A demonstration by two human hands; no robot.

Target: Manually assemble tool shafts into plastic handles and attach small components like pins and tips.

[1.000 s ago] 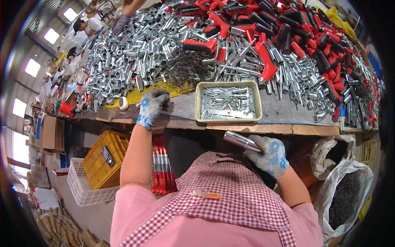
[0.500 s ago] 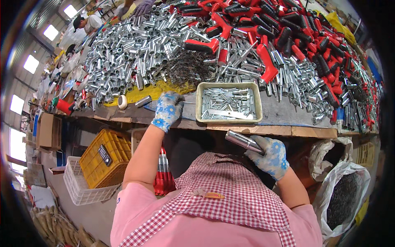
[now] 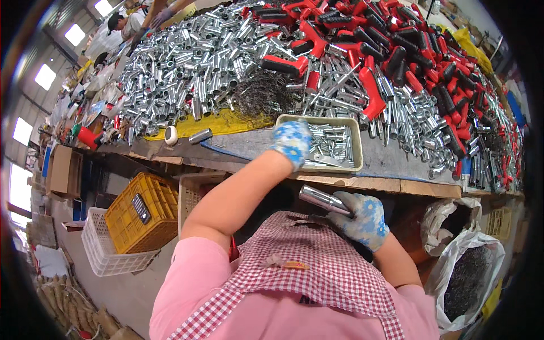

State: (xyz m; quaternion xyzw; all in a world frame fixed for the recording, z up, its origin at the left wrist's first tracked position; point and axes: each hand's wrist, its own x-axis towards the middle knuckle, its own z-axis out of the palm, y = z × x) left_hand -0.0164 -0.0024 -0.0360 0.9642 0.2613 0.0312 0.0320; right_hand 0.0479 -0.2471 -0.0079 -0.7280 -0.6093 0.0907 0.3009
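Nearest, the right hand [image 3: 362,220], in a grey flower-print glove, is closed around a shiny chrome metal tube [image 3: 323,199], held level just above the checked apron [image 3: 317,272], below the bench edge and close to the body, probably so the tube's open end faces the other hand.

Further out, the left hand [image 3: 292,143], in a blue flower-print glove, reaches into the shallow beige plastic tray [image 3: 357,141] of small silver metal pins [image 3: 331,148] at the bench front. Its fingers curl down onto the pins; whether they pinch one cannot be told.

Beyond lie the heaped chrome tubes [image 3: 192,62] and red-and-black handles [image 3: 374,51].
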